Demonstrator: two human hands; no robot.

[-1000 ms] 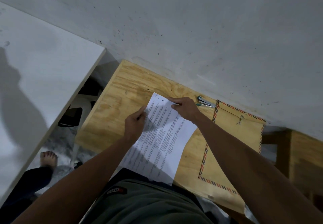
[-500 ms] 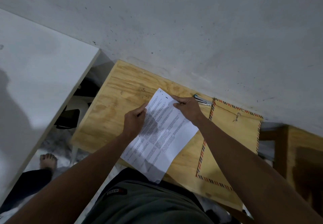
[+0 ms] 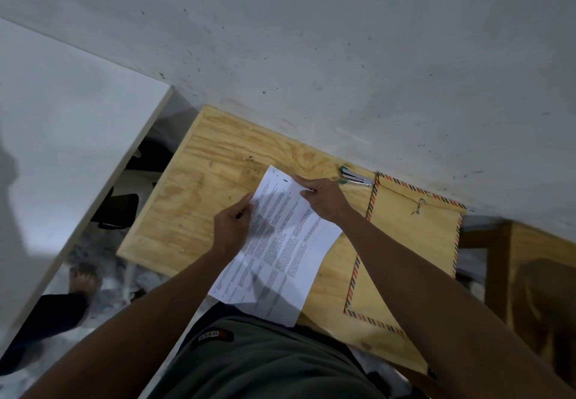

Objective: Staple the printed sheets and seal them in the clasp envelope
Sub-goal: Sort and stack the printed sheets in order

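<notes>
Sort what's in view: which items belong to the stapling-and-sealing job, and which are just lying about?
Job items:
- printed sheets, held by left hand and right hand
- stapler by the wall
- clasp envelope on the plywood table

Bystanders:
- white board
- dark chair below the table

Printed sheets (image 3: pixel 280 242) lie on the table (image 3: pixel 202 180); envelope (image 3: pixel 411 242) to their right; stapler (image 3: pixel 355 177) behind, by the wall (image 3: pixel 311 55).

Bare plywood table (image 3: pixel 199 199) left of printed sheets (image 3: pixel 280 242): open room. Stapler (image 3: pixel 355 177) tight against wall (image 3: pixel 343 71). Clasp envelope (image 3: pixel 414 242) fills right side.
</notes>
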